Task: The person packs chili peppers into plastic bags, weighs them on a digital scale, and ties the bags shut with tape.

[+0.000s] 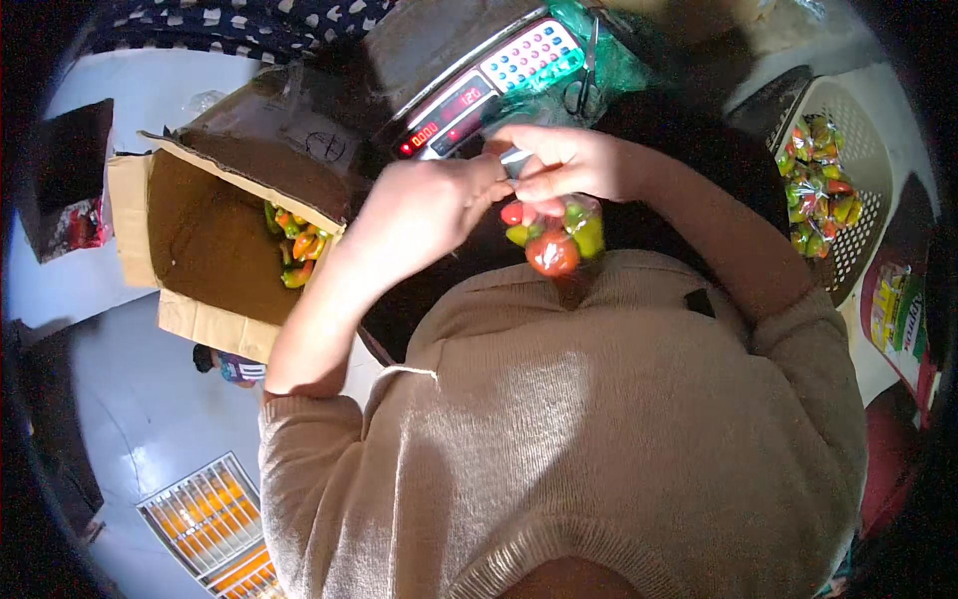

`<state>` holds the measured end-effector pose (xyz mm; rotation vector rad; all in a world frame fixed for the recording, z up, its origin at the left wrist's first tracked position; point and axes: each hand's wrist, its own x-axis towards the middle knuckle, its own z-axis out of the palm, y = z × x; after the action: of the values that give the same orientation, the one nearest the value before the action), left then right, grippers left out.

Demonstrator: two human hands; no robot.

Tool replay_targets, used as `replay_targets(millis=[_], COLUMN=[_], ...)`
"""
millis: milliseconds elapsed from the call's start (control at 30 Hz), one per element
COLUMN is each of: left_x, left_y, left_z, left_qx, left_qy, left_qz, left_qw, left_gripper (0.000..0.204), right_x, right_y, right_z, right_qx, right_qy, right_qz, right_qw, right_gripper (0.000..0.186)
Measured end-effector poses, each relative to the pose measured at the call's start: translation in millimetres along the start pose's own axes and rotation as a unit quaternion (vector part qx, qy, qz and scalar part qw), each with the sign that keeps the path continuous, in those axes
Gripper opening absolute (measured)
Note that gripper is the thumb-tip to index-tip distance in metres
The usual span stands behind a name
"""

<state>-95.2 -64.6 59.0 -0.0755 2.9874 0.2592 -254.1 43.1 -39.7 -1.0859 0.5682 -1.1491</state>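
A clear plastic bag of red and green peppers [555,250] hangs in front of my chest, below my hands. My left hand [424,205] is closed, its fingertips meeting my right hand's at the gathered top of the bag. With fingers and thumb pinched, my right hand [577,165] grips that top from the other side. A small grey-white piece [515,162] shows between the fingers; its kind is unclear. Just beyond my hands stands a digital scale [469,100] with a lit red display and a keypad.
On the left, a cardboard box [205,225] lies open with loose peppers [297,245] inside. A pale perforated basket [870,150] at the right holds bagged peppers [823,190]. Scissors [582,90] and green plastic [619,75] lie beside the scale. A heater [205,514] glows orange at lower left.
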Motion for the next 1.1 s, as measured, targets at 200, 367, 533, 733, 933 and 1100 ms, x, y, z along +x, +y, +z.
replay_targets(millis=[200,367,533,733,933,1100], left_x=[-1.7,-12.3,-8.6,-3.1,4.6,17.6], left_y=[-25.6,-11.5,-3.6,-7.9,9.0,38.5], left_z=[9.8,52.5,31.0,7.4,26.9,70.9], left_qx=[-0.030,-0.088,0.181,0.069,-0.803,-0.619], left_qy=[0.078,0.094,0.079,-0.090,0.070,0.303], left_qz=[0.069,0.009,0.089,0.006,-0.310,-0.180], left_qw=[0.994,0.992,0.976,0.994,0.504,0.702], left_gripper=[0.012,0.020,0.027,0.009,0.013,0.020], right_x=[-7.7,-7.0,2.7,10.2,22.1,22.8], right_y=[-7.0,3.1,1.4,17.2,14.7,-5.6], right_z=[10.1,17.2,21.6,11.6,4.4,15.8], right_qx=[0.009,0.113,0.125,-0.193,-0.420,0.155], right_qy=[-0.002,0.092,0.172,0.162,0.205,0.148], right_qz=[0.011,-0.024,-0.083,-0.093,-0.135,-0.157], right_qw=[1.000,0.989,0.974,0.963,0.874,0.964], right_gripper=[0.052,0.068,0.077,0.072,0.077,0.080])
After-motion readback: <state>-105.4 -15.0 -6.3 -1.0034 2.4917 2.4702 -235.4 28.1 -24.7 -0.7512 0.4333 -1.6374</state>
